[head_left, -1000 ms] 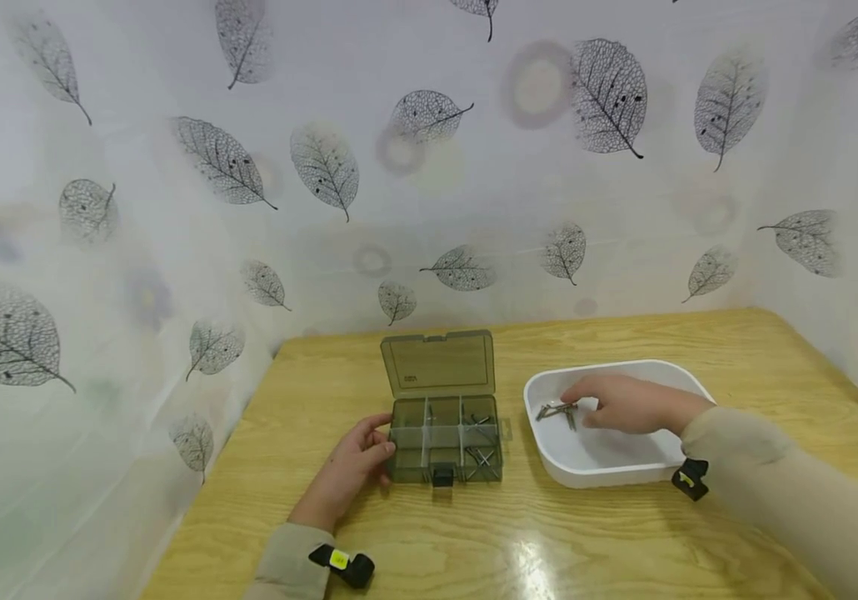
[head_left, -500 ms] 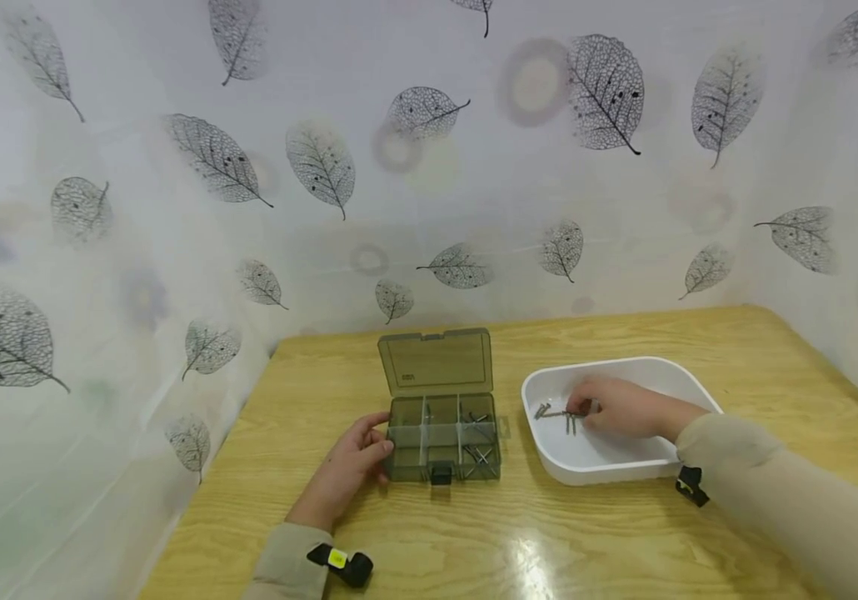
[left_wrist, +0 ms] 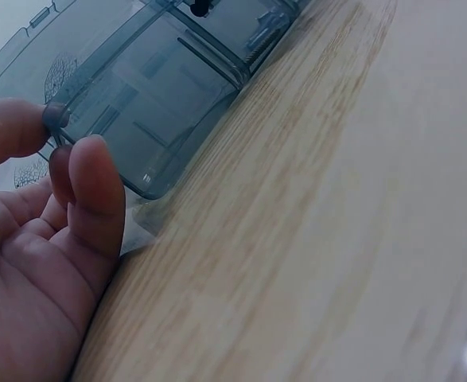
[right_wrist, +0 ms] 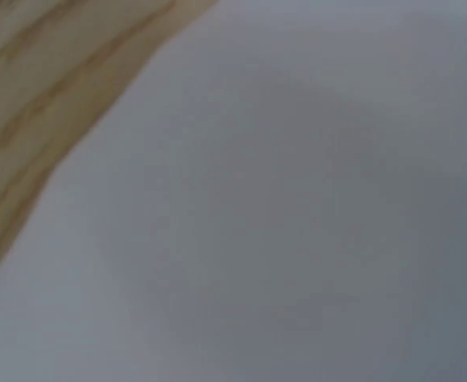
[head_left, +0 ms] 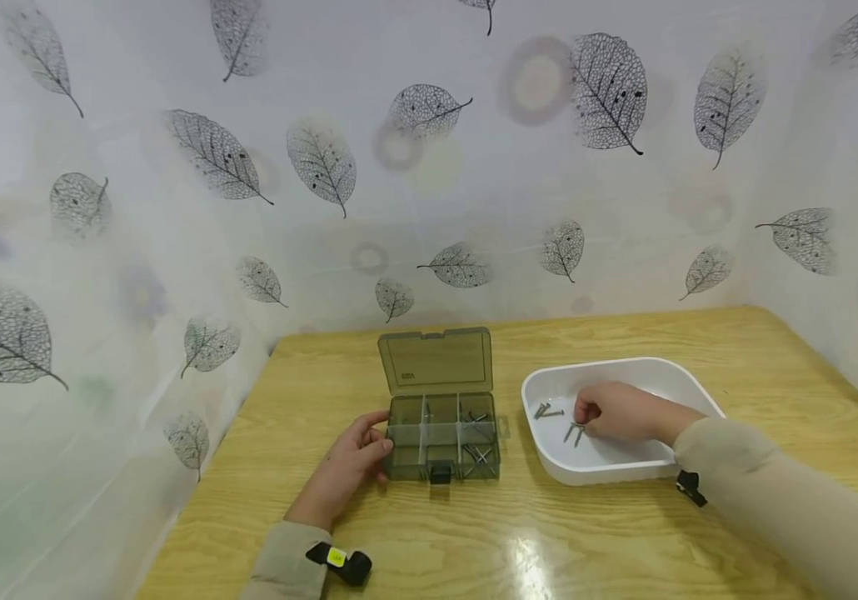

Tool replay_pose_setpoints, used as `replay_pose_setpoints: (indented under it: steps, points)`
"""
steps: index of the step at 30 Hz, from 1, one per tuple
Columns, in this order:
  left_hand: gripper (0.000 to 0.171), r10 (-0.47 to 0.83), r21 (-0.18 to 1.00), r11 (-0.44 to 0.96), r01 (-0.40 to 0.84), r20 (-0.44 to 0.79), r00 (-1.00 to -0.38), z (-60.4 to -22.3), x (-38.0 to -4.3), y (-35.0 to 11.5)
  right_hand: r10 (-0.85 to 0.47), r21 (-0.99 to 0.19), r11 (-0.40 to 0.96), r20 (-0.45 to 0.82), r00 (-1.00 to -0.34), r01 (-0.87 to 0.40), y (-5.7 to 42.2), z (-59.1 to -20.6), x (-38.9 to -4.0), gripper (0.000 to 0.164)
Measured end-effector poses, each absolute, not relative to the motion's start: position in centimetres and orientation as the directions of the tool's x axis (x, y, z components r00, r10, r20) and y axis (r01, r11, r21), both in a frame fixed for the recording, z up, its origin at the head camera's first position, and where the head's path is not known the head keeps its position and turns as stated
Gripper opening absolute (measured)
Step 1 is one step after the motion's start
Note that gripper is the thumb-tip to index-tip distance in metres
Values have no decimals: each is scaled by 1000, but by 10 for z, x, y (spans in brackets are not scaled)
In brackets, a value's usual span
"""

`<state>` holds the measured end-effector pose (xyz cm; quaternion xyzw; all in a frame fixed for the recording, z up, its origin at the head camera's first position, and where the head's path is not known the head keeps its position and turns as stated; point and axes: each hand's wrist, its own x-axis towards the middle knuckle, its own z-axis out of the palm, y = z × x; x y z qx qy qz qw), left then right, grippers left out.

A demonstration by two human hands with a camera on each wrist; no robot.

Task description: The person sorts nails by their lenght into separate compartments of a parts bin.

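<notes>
A smoky, see-through compartment box [head_left: 442,435] stands on the table with its lid [head_left: 438,362] raised. My left hand [head_left: 354,458] grips the box's left wall; in the left wrist view the thumb and fingers [left_wrist: 96,171] pinch its corner. Metal screws [head_left: 479,455] lie in the right-hand compartments. Inside the white tray [head_left: 624,454], my right hand [head_left: 620,410] reaches down with curled fingers, pinching at the screws [head_left: 574,432] under the fingertips; the contact is partly hidden. More screws [head_left: 546,412] lie to its left. The right wrist view shows only blurred white tray and wood.
The wooden table [head_left: 429,542] runs back to a pale curtain [head_left: 474,183] printed with leaves, which also hangs along both sides. The tray sits a short gap to the right of the box, whose clear side tab [head_left: 504,427] sticks out toward it.
My right hand's fingers have curled in and drawn slightly right inside the tray. The screws near the fingertips have shifted and spread apart. My left hand keeps its grip on the box.
</notes>
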<state>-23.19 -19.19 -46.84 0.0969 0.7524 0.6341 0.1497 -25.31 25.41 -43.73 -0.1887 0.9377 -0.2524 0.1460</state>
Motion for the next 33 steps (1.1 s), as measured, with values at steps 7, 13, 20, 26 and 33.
replay_pose_setpoints:
  steps: [7,13,20,26,33]
  points:
    - [56,337,984,173,-51,-108,-935,-467,-232,-191,-442,-532,796,-183,-878,-289,255,-435,-253,13]
    - [57,338,983,169,-64,-119,-934,-467,-233,-191,-473,-566,762,-157,-867,-314,256,-429,-250,11]
    - [57,337,983,168,-69,-123,-934,-466,-232,-191,-499,-663,684,-121,-858,-305,254,-421,-246,12]
    - [56,339,984,166,-69,-123,-933,-466,-232,-191,-522,-706,631,-81,-849,-321,246,-414,-242,15]
    - [56,338,983,171,-71,-126,-933,-467,-233,-191,-532,-768,564,-58,-845,-303,229,-403,-237,16]
